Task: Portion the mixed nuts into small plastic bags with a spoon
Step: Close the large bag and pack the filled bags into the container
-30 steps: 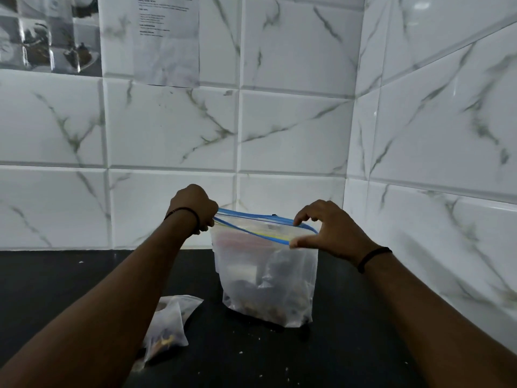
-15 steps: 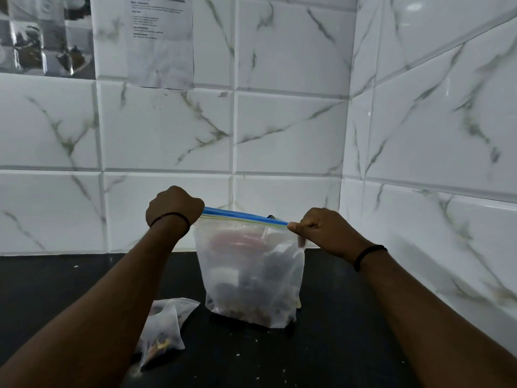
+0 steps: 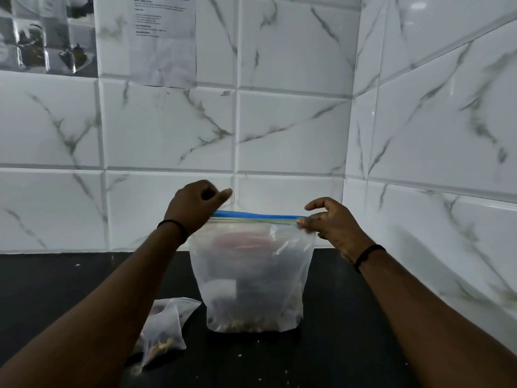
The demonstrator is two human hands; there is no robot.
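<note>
The big zip bag (image 3: 251,278) stood upright on the black counter (image 3: 335,345) straight ahead, its blue seal (image 3: 254,216) running left to right between the hands, the left hand (image 3: 193,210) curled at one end, the right hand (image 3: 330,224) pinching the other.

Home kitchen corner: black countertop (image 3: 349,317) butting into two walls of glossy white marble-look tile (image 3: 293,130). Printed sheet (image 3: 163,40) stuck to the tile, next to a grid of food photos (image 3: 44,35) top left. Crumbs on the counter, a big zip bag (image 3: 251,275) of food and a small filled bag (image 3: 165,329) beside it.
</note>
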